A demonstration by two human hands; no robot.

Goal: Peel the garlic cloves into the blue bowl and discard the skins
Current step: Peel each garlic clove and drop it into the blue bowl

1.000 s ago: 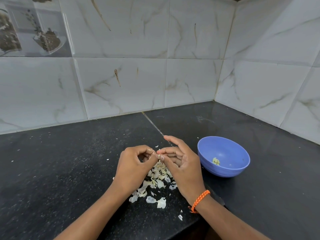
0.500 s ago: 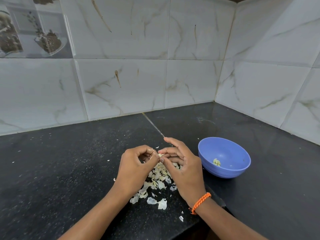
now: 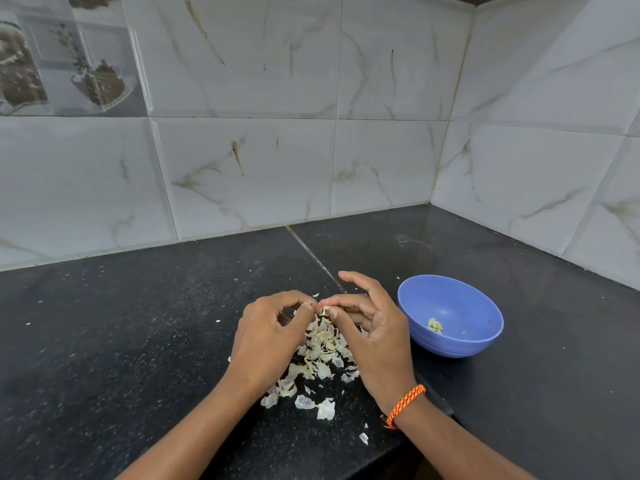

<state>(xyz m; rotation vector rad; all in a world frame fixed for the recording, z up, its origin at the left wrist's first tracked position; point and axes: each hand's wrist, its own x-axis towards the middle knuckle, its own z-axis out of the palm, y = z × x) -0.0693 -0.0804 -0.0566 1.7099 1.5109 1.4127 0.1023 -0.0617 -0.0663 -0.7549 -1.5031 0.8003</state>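
Both hands meet above a heap of pale garlic skins on the black counter. My left hand and my right hand pinch a small garlic clove between their fingertips; most of the clove is hidden by the fingers. An orange cord band circles my right wrist. The blue bowl stands just right of my right hand, with a few peeled cloves lying at its bottom.
The black granite counter runs into a corner of white marble-look wall tiles. A seam in the counter runs from the wall toward the hands. The counter's front edge lies below my wrists.
The hands stay together at the same spot over the skins; the fingertips have shifted slightly on the clove. The bowl has not moved.
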